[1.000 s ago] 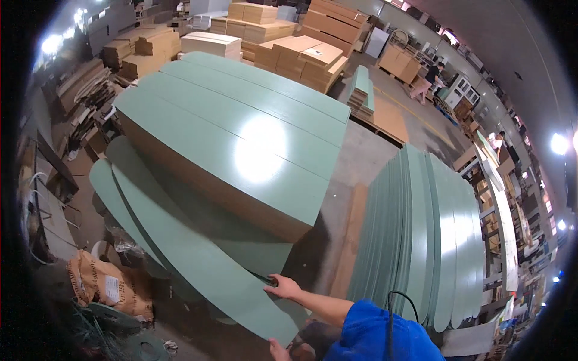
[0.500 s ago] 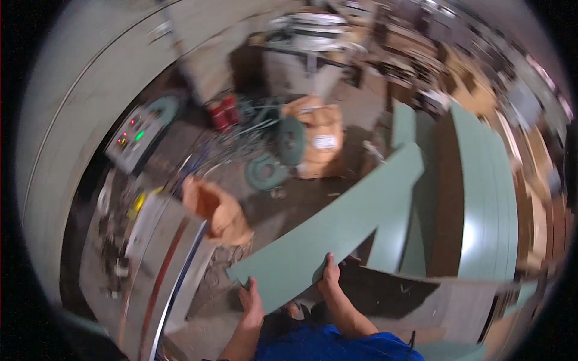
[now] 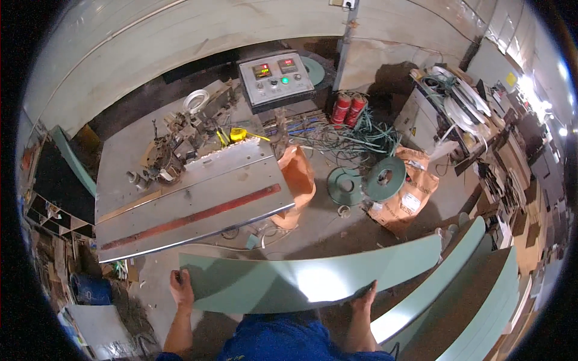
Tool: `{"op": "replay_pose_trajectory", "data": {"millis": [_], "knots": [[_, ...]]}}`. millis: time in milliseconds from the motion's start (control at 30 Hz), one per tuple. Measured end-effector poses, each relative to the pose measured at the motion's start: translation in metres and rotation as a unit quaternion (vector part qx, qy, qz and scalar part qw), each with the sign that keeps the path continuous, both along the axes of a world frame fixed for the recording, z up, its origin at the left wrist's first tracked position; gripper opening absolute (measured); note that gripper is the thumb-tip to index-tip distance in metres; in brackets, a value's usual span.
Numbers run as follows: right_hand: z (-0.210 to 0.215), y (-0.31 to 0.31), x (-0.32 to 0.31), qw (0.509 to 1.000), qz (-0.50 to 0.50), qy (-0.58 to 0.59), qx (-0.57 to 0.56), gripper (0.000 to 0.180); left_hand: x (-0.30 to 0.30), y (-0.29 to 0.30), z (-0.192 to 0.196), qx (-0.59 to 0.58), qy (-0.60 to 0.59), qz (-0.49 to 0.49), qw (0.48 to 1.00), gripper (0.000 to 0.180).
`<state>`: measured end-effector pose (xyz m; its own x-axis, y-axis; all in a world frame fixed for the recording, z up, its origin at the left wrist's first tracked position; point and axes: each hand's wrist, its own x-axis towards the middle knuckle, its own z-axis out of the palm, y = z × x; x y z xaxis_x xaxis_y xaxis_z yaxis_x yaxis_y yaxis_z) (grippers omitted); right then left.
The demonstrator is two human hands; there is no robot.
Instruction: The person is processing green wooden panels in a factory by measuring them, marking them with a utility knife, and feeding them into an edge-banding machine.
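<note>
A long light-green board (image 3: pixel 253 280) spans the space before my body, lying nearly level, with glare on its middle. My left hand (image 3: pixel 182 289) grips its left end, thumb at the edge. Along the near edge, towards the right, my right hand (image 3: pixel 364 298) is closed on the same board. Just beyond the board stands the metal-topped edge-banding machine (image 3: pixel 198 210), with a reddish strip along its front and a mechanism at its back. More green boards (image 3: pixel 481 313) are stacked at the right, their brown sides showing.
A control box (image 3: pixel 274 90) with lit displays stands behind the machine. Beyond the board are an open paper sack (image 3: pixel 298 180), green edging rolls (image 3: pixel 345 186), another paper bag (image 3: pixel 406 198), tangled green strips (image 3: pixel 361 141) and red fire extinguishers (image 3: pixel 341 110). Offcuts (image 3: pixel 518 162) pile up at the right.
My view has swung left, bringing the machine in front of me. The board has come away from the stack and turned from a slant to nearly crosswise; my hands are wider apart.
</note>
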<state>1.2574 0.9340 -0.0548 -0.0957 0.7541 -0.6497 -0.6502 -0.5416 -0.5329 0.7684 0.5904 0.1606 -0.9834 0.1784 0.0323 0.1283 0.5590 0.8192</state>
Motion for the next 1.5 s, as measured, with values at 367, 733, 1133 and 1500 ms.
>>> {"op": "replay_pose_trajectory", "data": {"millis": [367,733,1133,1500], "knots": [[0.183,0.119,-0.156,0.991,-0.027,0.041,0.125,0.042,-0.128,-0.093,-0.029,0.149,0.033,0.116,0.981,0.046],[0.131,0.12,-0.275,0.996,0.045,-0.072,0.033,0.081,-0.298,-0.108,-0.142,0.097,-0.065,0.069,0.991,0.038],[0.096,0.148,-0.287,0.974,0.029,-0.224,0.026,0.079,-0.314,0.053,-0.091,-0.205,0.137,0.082,0.966,0.058],[0.094,0.142,-0.342,0.954,-0.018,-0.299,-0.008,0.065,-0.382,0.007,-0.123,-0.262,0.166,-0.042,0.95,0.047]]}}
